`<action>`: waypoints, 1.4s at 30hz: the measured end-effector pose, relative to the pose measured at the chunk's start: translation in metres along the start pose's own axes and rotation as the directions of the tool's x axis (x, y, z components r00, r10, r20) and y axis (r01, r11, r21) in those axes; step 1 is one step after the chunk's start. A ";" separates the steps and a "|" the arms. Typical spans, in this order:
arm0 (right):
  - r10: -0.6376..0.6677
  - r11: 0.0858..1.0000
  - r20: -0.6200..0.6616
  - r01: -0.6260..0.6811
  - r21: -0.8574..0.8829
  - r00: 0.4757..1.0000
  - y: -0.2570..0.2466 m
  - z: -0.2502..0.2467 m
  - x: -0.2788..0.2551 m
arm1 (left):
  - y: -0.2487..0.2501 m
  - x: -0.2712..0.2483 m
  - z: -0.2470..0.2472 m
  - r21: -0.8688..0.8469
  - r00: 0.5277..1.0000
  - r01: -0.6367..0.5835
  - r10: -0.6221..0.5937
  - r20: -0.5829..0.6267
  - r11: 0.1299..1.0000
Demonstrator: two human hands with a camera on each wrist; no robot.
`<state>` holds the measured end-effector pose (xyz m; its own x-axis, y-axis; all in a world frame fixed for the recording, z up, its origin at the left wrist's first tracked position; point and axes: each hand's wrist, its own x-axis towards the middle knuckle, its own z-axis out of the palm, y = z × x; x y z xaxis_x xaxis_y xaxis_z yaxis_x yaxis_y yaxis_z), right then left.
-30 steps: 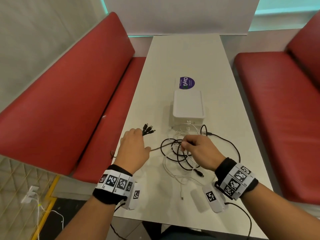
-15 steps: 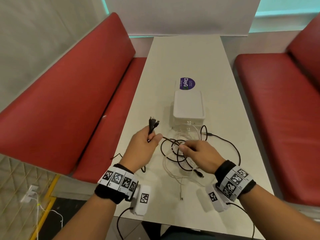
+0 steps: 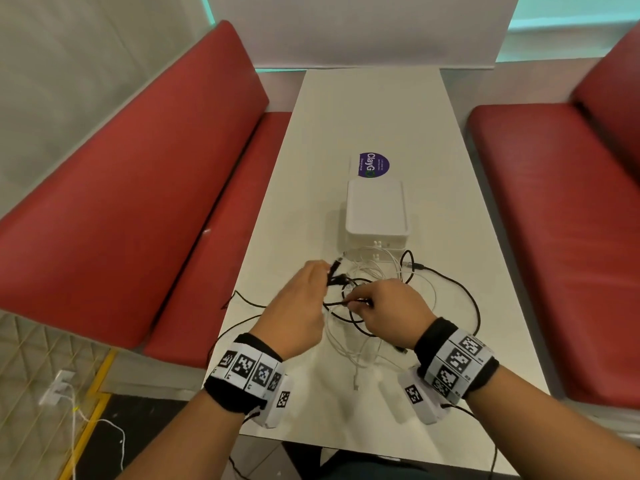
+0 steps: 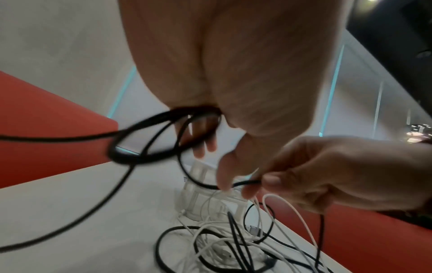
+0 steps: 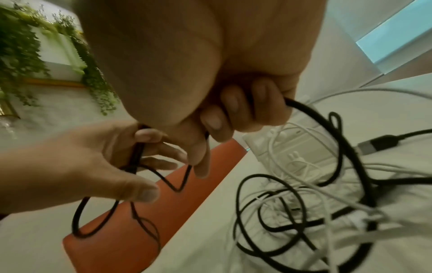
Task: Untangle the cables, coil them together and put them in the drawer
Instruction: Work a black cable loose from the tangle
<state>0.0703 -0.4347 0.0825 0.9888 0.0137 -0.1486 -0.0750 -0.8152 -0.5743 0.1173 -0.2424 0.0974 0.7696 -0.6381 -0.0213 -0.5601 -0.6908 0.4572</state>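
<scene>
Black cable strung crosswise between hands.

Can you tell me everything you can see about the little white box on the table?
The white box is a small drawer unit that looks like smooth plastic, with rounded corners and a plain flat top. It stands upright on the pale table, just in front of a purple round sticker. Its near face shows small drawer fronts with tiny knobs, all looking closed. White cable loops lie against that face, and the black cable curls close by. Neither hand touches it.
</scene>
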 end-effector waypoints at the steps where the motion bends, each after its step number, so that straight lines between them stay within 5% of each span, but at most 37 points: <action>1: -0.006 0.999 -0.038 0.007 0.047 0.999 -0.004 0.000 0.002 | 0.007 0.001 0.001 -0.062 0.998 0.018 -0.014 0.063 0.998; 3: 0.034 0.986 -0.189 -0.002 0.166 0.981 -0.009 -0.004 0.005 | 0.016 0.002 0.005 -0.234 0.986 0.130 -0.102 0.128 0.964; 6: 0.137 0.974 -0.292 -0.076 0.211 0.946 -0.008 -0.009 0.006 | 0.019 0.001 0.005 -0.496 0.982 0.183 -0.182 0.050 0.849; 9: 0.164 0.983 -0.193 -0.143 0.119 0.967 -0.002 -0.008 0.003 | 0.019 0.000 -0.001 -0.544 0.979 0.167 -0.206 -0.011 0.822; 14: 0.079 0.928 0.058 -0.094 0.361 0.995 0.025 -0.012 0.000 | -0.002 0.001 -0.023 -0.482 0.960 0.144 -0.240 -0.143 0.864; 19: 0.088 0.990 0.133 -0.101 0.097 0.987 0.026 -0.013 0.004 | -0.008 -0.006 -0.022 -0.512 0.950 0.151 -0.267 -0.160 0.845; 22: 0.080 0.974 -0.059 -0.091 -0.208 0.995 0.020 -0.019 0.003 | -0.017 -0.010 -0.015 -0.507 0.937 0.210 -0.321 -0.141 0.836; 25: -0.053 0.973 -0.206 0.005 -0.230 0.977 0.007 -0.024 -0.003 | -0.035 -0.013 -0.008 -0.473 0.917 0.296 -0.385 -0.103 0.830; 29: 0.015 0.974 -0.018 -0.019 -0.227 1.000 0.016 -0.021 -0.005 | -0.037 -0.015 -0.022 -0.490 0.908 0.240 -0.373 -0.193 0.838; 32: 0.111 0.972 0.115 -0.084 -0.220 0.987 0.027 -0.014 -0.001 | -0.027 -0.015 -0.028 -0.624 0.895 0.198 -0.399 -0.199 0.756; 37: -0.053 0.940 -0.014 0.055 0.335 0.998 0.017 -0.029 -0.001 | -0.054 -0.016 -0.020 -0.374 0.861 0.414 -0.491 -0.134 0.830; 42: 0.007 0.945 -0.036 0.005 0.327 0.999 0.012 -0.020 0.002 | -0.045 -0.008 -0.014 -0.125 0.858 0.476 -0.491 -0.150 0.871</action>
<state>0.0734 -0.4565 0.0916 0.9923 -0.0127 -0.1232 -0.1076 -0.5813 -0.8065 0.1403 -0.2010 0.0890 0.9814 -0.1579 -0.1090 -0.0833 -0.8624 0.4993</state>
